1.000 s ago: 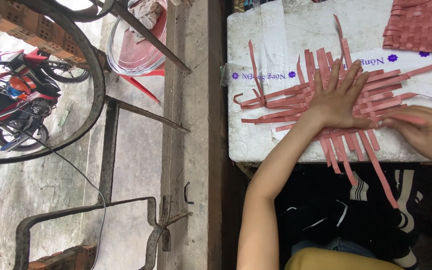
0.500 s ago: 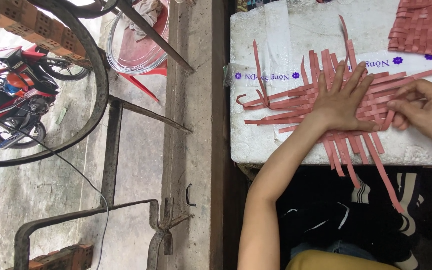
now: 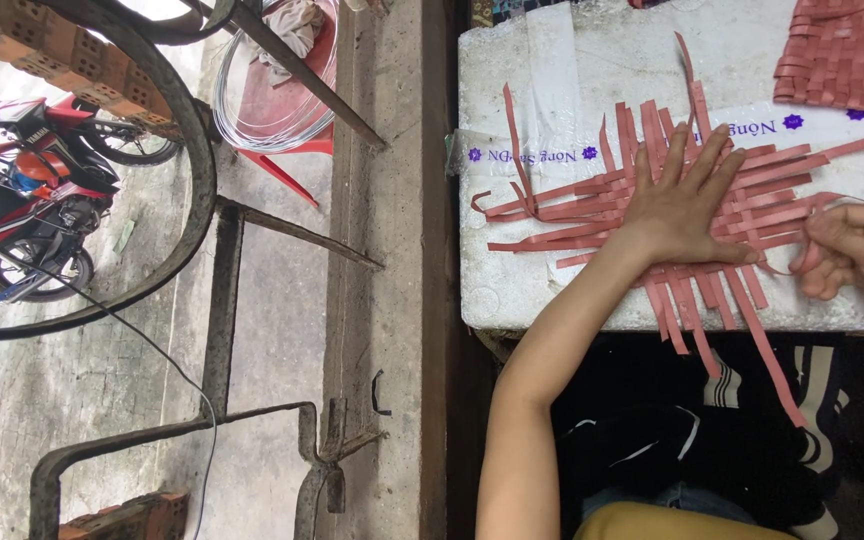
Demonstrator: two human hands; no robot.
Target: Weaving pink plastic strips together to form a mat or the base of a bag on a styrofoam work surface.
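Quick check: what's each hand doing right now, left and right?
Left hand: open, fingers spread, pressing flat on the woven pink strips.
Right hand: fingers closed, pinching a strip end at the weave's right edge.

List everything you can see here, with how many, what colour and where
Half-woven mat of strips: one, reddish-pink, on the white slab, loose ends sticking out on all sides, some hanging over the near edge.
Finished woven piece: one, reddish-pink, top right corner of the slab.
White foam slab: one, serves as the work surface, right half of view.
Plastic chair: one, red, upper middle, on the concrete.
Wire coil: one, pale, on the chair.
Motorbike: one, red and black, far left.
Bricks: several, orange, top left; more at bottom left.
Metal frame: one, rusty dark, across the concrete floor.
Left hand: flat on the weave, fingers spread.
Right hand: at the right edge, pinching a strip end.
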